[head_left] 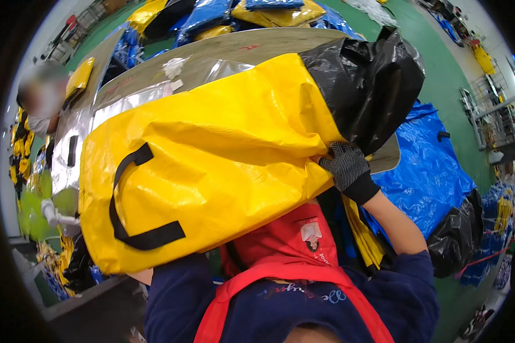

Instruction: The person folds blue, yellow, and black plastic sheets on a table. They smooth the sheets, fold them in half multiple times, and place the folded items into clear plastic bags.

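A large yellow bag [212,166] of shiny coated fabric lies across the table in front of me. A black strap handle [117,200] is attached at its left end, and a black plastic-like section [366,80] bunches up at its far right end. My right hand [348,167], in a dark speckled glove, pinches the yellow fabric at the near right edge, close to where it meets the black part. The fabric puckers around those fingers. My left sleeve runs under the bag's near edge, where a bit of forearm shows; the left hand itself is hidden by the bag.
The table [206,48] has a rounded edge. A blue bag [420,166] with a black end sits at my right. Folded yellow and blue bags [280,14] are piled beyond the table. Another person [43,97] is at the far left.
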`<state>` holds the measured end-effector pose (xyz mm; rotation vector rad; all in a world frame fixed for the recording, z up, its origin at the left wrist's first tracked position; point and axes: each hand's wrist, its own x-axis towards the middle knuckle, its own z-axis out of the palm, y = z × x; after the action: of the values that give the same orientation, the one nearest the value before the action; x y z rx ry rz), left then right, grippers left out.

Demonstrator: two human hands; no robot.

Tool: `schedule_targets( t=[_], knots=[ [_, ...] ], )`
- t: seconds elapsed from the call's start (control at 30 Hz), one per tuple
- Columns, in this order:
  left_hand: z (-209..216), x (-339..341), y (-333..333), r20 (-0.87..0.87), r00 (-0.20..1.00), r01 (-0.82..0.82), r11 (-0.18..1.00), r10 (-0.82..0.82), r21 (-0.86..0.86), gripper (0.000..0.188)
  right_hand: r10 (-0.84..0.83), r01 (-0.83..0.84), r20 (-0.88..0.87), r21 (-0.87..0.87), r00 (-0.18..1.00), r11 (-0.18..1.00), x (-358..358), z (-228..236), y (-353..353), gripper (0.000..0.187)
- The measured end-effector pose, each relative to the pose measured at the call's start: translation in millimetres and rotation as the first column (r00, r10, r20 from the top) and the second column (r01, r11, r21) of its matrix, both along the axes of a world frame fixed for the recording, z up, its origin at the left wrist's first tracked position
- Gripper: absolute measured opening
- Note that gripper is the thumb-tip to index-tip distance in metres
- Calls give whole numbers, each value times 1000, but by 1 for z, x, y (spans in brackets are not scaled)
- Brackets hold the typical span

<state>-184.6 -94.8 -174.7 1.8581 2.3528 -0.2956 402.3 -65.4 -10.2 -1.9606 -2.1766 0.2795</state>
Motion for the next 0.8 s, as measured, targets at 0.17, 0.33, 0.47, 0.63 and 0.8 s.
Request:
schedule_targets(
  t=[0.17,0.33,0.47,0.63,0.8],
  knots=[
    [38,-77,-67,-21,973,-229,962,229,-148,54,436,-473,250,111,864,874,4,-21,-2,20],
    [121,-162,-79,-80,925,-378,890,370,-253,52,449,-466,216,29,867,884,10,-22,0,19],
    [214,-168,3,-230,970,15,933,73,359,51,345,-284,357,-214,868,935,-17,-23,14,21],
    [230,94,151,60,735,436,538,-675,721,62,540,-451,589,-308,601,838,-39,-21,21,27],
    [99,136,84,42,881,395,784,-470,479,66,685,-411,490,-557,539,722,-35,22,33,26]
  ],
)
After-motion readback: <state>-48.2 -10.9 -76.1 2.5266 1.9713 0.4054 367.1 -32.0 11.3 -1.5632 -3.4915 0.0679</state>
